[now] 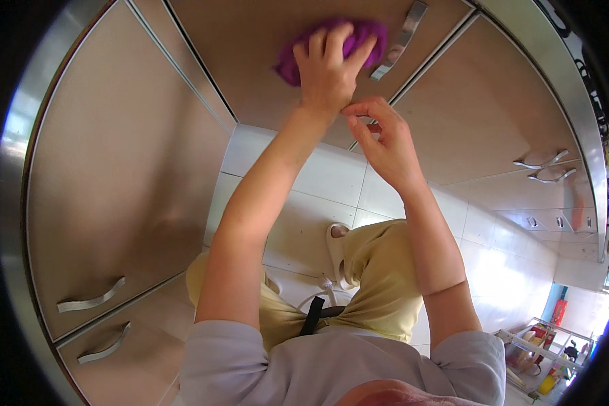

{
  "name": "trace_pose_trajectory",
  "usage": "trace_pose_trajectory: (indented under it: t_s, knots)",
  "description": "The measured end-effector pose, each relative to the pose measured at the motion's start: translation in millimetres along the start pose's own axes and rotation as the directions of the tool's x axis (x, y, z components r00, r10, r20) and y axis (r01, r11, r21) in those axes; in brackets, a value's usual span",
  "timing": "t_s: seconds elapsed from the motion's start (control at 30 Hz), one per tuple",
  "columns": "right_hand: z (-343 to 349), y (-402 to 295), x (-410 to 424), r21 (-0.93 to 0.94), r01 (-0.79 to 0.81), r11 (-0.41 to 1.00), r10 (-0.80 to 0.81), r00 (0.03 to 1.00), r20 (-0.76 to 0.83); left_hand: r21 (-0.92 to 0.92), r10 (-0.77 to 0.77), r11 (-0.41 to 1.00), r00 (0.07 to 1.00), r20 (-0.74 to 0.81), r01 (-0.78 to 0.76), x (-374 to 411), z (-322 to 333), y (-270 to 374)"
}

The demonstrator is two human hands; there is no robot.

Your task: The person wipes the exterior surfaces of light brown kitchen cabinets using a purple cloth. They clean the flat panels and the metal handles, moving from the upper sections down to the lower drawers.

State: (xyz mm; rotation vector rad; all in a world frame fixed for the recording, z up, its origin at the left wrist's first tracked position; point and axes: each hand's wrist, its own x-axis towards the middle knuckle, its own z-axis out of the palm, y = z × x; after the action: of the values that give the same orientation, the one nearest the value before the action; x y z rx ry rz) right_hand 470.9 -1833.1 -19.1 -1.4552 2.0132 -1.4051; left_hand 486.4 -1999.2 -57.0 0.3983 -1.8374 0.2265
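My left hand (327, 76) presses a bunched purple cloth (370, 43) flat against a brown cabinet door (233, 45), its fingers spread over the fabric. Just right of the cloth is the door's curved metal handle (401, 40). My right hand (383, 127) hangs beside the left wrist, thumb and fingers bent towards each other, and no object shows in it. It is in front of the lower part of the cabinets. The underside of the cloth is hidden.
More brown cabinet doors stand at the left (116, 177) and right (487, 101), with metal handles. A metal worktop edge (573, 101) curves along the right. White floor tiles (325, 203) lie below. A storage rack (548, 350) with various items stands at the lower right.
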Motion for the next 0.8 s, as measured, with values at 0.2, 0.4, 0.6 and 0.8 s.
trace_pose_trajectory:
  t_s: [0.2, 0.4, 0.6, 0.8]
  knots:
    - [-10.9, -3.6, -4.9, 0.208, -0.037, 0.977, 0.063, 0.991, -0.121, -0.025, -0.03, 0.999, 0.997, -0.075, 0.028, 19.3, 4.0, 13.5]
    - [-23.8, -7.2, -13.5, 0.139, -0.017, 0.99, 0.033, 0.993, -0.111, -0.037, -0.089, 0.996, 0.991, -0.102, 0.085, 2.9, -0.3, 13.5]
    - [-30.3, 2.5, -16.0, 0.12, -0.017, 0.993, 0.029, 0.995, -0.098, -0.033, -0.07, 0.997, 0.993, -0.09, 0.067, 33.2, -7.6, 16.7]
    - [-28.3, 1.9, -16.9, 0.111, -0.033, 0.993, 0.048, 0.99, -0.132, -0.027, -0.098, 0.995, 0.995, -0.012, 0.097, 5.9, -9.6, 17.0]
